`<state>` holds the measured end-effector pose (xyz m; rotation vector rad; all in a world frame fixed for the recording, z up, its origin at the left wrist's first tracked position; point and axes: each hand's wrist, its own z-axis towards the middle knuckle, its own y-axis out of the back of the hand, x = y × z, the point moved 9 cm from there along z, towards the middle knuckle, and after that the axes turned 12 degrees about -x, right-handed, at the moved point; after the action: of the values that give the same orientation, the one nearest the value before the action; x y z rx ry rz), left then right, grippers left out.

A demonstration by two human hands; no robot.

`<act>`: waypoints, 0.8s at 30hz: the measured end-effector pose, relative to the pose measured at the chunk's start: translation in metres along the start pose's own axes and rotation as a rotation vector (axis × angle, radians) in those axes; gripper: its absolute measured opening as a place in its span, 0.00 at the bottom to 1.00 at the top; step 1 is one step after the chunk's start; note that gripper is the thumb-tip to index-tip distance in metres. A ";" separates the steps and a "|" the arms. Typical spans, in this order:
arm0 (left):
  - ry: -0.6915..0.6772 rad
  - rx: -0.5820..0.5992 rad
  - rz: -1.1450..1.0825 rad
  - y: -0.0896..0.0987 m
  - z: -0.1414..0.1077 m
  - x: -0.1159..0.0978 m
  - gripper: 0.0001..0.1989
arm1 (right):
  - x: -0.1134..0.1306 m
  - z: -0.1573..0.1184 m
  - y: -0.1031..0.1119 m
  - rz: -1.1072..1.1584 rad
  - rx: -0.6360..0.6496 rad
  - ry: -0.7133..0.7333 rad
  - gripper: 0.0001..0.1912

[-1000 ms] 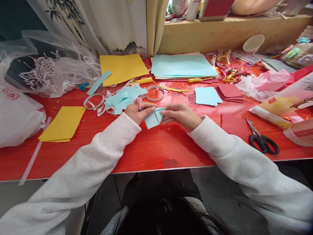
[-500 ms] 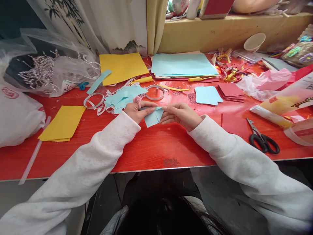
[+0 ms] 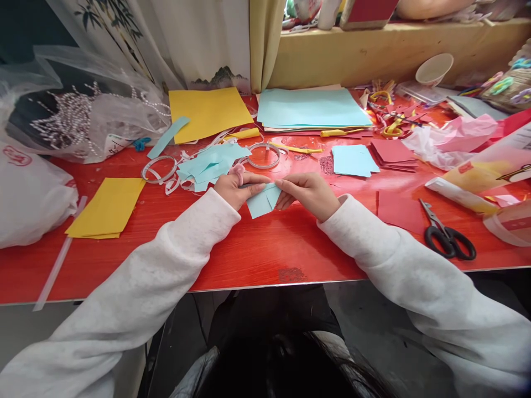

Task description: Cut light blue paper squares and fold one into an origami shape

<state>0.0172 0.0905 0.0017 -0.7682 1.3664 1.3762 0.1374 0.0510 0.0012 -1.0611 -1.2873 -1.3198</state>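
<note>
Between my two hands, above the red table [image 3: 249, 260], is a small piece of light-blue folded paper [image 3: 262, 204] with crease lines on it. My left hand [image 3: 237, 189], with something pink and fluffy at a finger, pinches the paper's upper left between thumb and fingers. Thumb and index finger of my right hand [image 3: 306, 191] grip its upper right corner; the other fingers curl behind and below. Just beyond my left hand lies a heap of light-blue paper scraps [image 3: 213, 163]. A stack of light-blue paper squares [image 3: 354, 161] sits farther right.
Black-handled scissors [image 3: 447, 235] lie at the right beside red paper [image 3: 399, 211]. Yellow paper strips [image 3: 105, 209] are on the left, near plastic bags [image 3: 35, 199]. Tape rolls [image 3: 264, 156], yellow sheets [image 3: 209, 113] and blue sheets [image 3: 313, 109] are farther back. A white cup [image 3: 434, 70] stands back right.
The folded paper has turned slightly and its lower part hangs a little differently. My right fingers have drawn in from under it toward its upper right corner.
</note>
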 end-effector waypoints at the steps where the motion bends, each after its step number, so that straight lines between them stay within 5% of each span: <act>1: 0.004 0.003 0.020 0.000 0.001 0.001 0.13 | 0.002 0.000 0.001 -0.034 -0.009 0.039 0.18; 8: 0.003 0.105 0.085 -0.008 0.001 0.001 0.10 | 0.003 0.002 0.008 -0.113 -0.081 0.111 0.15; 15: 0.172 0.374 -0.022 -0.034 -0.014 0.013 0.10 | 0.005 0.005 0.008 -0.179 -0.080 0.227 0.12; 24: 0.147 0.235 -0.050 -0.026 -0.012 0.008 0.09 | 0.001 0.005 0.003 -0.190 -0.040 0.163 0.13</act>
<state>0.0362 0.0770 -0.0162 -0.7517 1.5804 1.1133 0.1397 0.0558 0.0025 -0.8549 -1.2667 -1.5469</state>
